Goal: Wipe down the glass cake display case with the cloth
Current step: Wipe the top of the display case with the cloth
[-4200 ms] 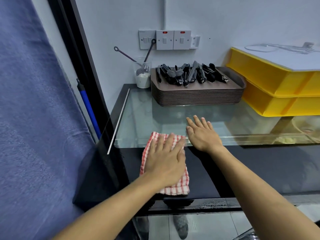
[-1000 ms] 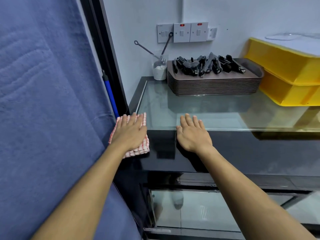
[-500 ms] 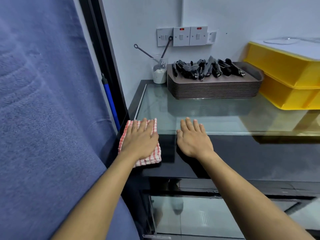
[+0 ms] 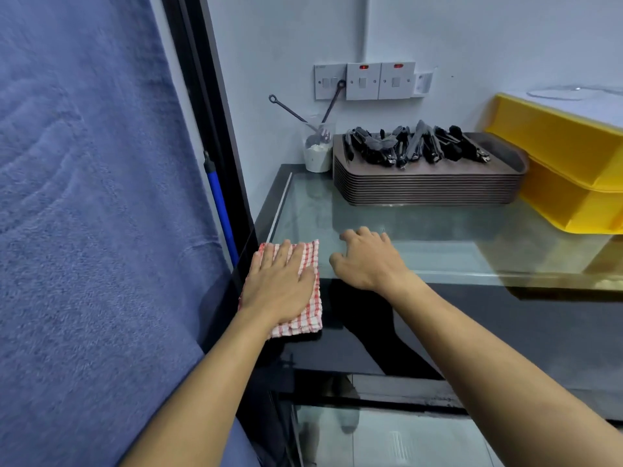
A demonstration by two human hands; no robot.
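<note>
Left hand lies flat, fingers straight, on the cloth at the case's corner. Right hand, fingers bent, rests beside it.

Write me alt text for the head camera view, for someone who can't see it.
A person's left hand presses a red-checked cloth flat on the near left corner of a glass-topped display case, while the right hand rests on the glass with fingers curled. Against the back wall stand stacked brown trays holding black tongs, and yellow bins at right.

stacked trays (tongs atop); yellow bins
</note>
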